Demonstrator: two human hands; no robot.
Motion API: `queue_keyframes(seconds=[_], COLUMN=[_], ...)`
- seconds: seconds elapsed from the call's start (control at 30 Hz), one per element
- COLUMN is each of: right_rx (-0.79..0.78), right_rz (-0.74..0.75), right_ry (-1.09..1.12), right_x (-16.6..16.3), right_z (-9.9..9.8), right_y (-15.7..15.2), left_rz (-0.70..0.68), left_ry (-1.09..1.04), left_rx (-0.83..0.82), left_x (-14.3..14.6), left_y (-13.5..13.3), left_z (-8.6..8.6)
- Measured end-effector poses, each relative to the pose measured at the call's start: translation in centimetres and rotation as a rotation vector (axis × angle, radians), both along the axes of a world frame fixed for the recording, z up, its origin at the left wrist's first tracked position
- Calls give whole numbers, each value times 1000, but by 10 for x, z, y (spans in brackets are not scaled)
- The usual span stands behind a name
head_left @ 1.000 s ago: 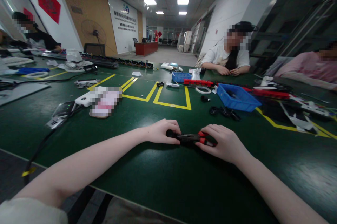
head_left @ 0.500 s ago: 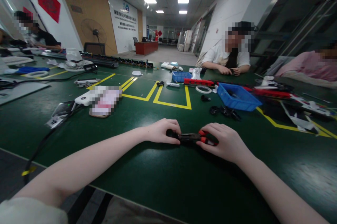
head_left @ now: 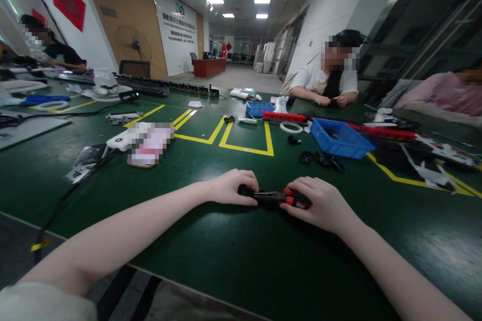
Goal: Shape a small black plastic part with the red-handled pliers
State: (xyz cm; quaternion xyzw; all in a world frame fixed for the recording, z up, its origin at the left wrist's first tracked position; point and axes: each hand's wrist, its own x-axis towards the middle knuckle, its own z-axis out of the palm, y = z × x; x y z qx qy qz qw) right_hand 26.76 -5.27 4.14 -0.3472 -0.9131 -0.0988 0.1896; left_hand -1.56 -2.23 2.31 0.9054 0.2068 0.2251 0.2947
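head view: pliers held crosswise between both hands

head camera looks down on a dark green bench (head_left: pixel 226 260) where the person's two hands meet close to the near edge. the left hand (head_left: pixel 229 188) is curled into a loose fist, fingers closed on a small black part (head_left: pixel 244 191) that shows at the thumb side. the right hand (head_left: pixel 322 203) is wrapped over the red-and-black handles of a pair of pliers (head_left: pixel 278 197). the pliers lie low on the bench, long axis running left to right across the view, nose toward the left hand and touching or just beside the black part; which of the two cannot be told. the handles sit on the right hand's side, so that hand carries the tool and the left only meets its tip. farther out lie yellow tape lines (head_left: pixel 244 149), loose black parts (head_left: pixel 320 159) and a blue bin (head_left: pixel 339 140). a person in a white shirt (head_left: pixel 324 82) sits across the bench, well apart.
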Motion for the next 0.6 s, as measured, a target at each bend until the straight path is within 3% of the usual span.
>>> queue_keyframes(seconds=[0.6], right_rx=[-22], right_rz=[11], right_ry=[-21], right_x=[-1], right_z=[2], right_y=[-1], left_rz=[-16], left_ry=[-38], left_rx=[10], left_x=[0], left_y=[0], left_z=[1])
